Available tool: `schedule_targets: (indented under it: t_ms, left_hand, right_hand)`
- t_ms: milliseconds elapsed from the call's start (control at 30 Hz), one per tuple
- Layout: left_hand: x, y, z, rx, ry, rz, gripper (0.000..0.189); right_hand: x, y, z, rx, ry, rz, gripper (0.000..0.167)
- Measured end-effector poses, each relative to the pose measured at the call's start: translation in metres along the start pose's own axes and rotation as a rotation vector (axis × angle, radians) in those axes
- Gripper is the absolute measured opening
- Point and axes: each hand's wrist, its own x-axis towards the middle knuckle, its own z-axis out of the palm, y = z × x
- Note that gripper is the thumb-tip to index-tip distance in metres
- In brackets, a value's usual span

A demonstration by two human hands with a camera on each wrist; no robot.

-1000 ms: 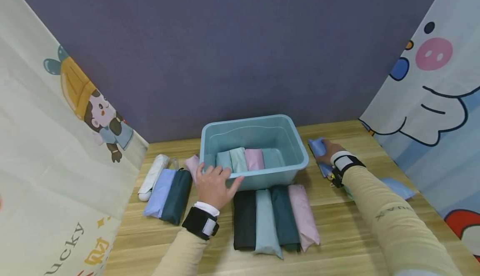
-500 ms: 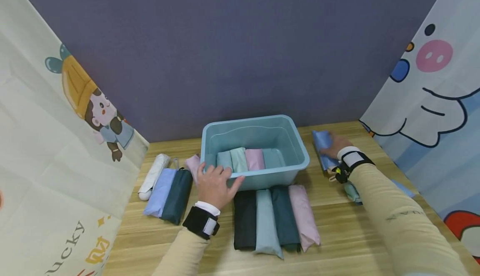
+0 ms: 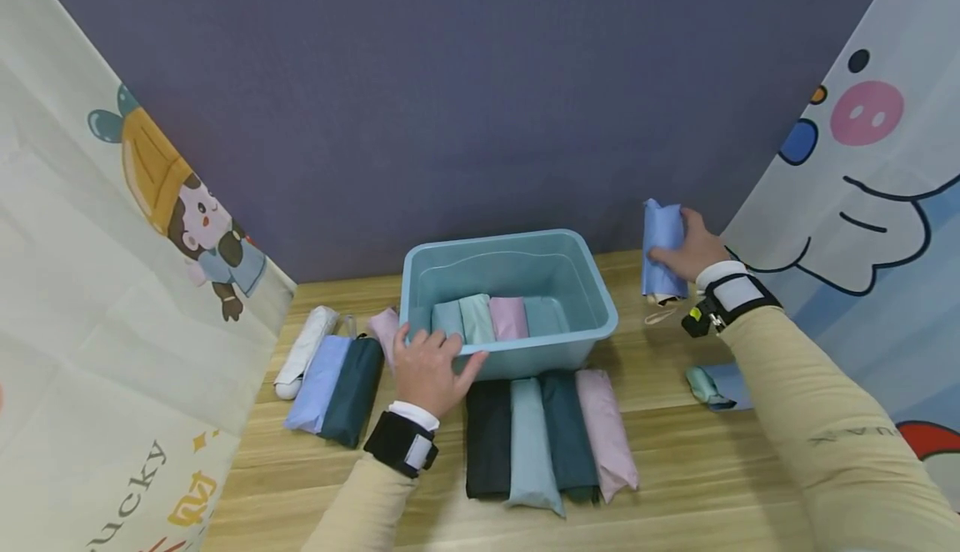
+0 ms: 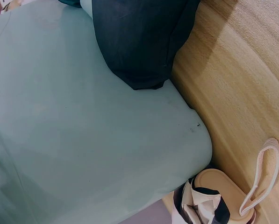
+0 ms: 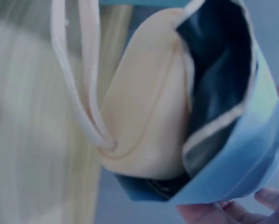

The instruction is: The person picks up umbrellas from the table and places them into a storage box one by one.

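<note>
From where I'm standing, the right hand (image 3: 693, 248) has the folded blue umbrella (image 3: 662, 231) pinched between thumb and fingers, right of centre, seemingly clear of the tabletop (image 3: 660, 460). The left hand (image 3: 429, 368), well apart, hooks its fingers over the near rim of the bin (image 3: 551, 357), mid-frame. I'd hold that pinch firm without crushing the loose sleeve, and mind the dangling strap (image 5: 95, 133) near edges; the left hand should only steady, not drag.

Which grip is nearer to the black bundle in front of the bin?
The left grip: on the bin's front rim, just beyond and left of the black bundle. The right grip holds a blue umbrella farther to the right.
</note>
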Motion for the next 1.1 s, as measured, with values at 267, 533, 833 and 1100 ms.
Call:
schedule_targets:
  t_ms: [267,533,833,1100]
  left_hand:
    - [-0.001,-0.001,0.000,0.004,-0.033,-0.009,0.054]
    - [-0.001,-0.002,-0.001,0.004,-0.038,-0.007,0.054]
    - [-0.001,-0.002,0.000,-0.016,-0.002,0.002,0.049]
    - [0.000,-0.002,0.000,-0.020,-0.001,0.001,0.049]
  right_hand:
    - [-0.008,-0.048,-0.027,0.068,0.077,-0.064,0.104]
    - [-0.008,-0.105,-0.033,0.134,0.047,-0.173,0.099]
    - [0.000,-0.153,-0.007,0.170,-0.017,-0.217,0.098]
    - [0.001,-0.187,0.024,0.191,-0.117,-0.234,0.097]
